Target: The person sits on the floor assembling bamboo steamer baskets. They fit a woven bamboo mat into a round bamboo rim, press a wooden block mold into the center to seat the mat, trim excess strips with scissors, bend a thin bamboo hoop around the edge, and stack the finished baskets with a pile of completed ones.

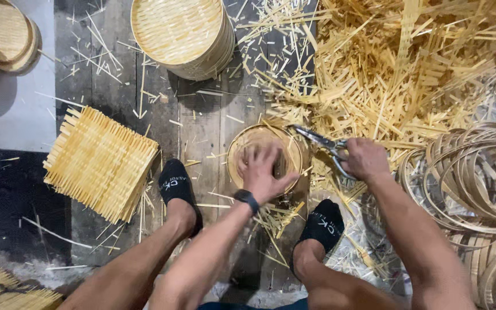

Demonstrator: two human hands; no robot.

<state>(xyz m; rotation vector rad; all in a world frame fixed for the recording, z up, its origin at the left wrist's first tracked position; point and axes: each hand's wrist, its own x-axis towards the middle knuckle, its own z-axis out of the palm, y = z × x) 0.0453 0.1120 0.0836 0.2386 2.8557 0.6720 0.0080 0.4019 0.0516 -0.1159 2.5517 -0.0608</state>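
A round woven bamboo tray [259,140] lies on the dark wooden floor between my feet. My left hand [265,171] presses flat on it, fingers spread, a black band on the wrist. My right hand [364,159] grips metal shears [320,139] whose blades reach the tray's right rim. Trimmed bamboo strips lie around the tray.
A stack of finished round trays [180,33] stands at the top centre, more [4,31] at the top left. A pile of square woven mats [100,162] lies left. Bamboo offcuts [409,63] heap at the top right, bamboo hoops [477,178] at the right. My black-socked feet [176,182] flank the tray.
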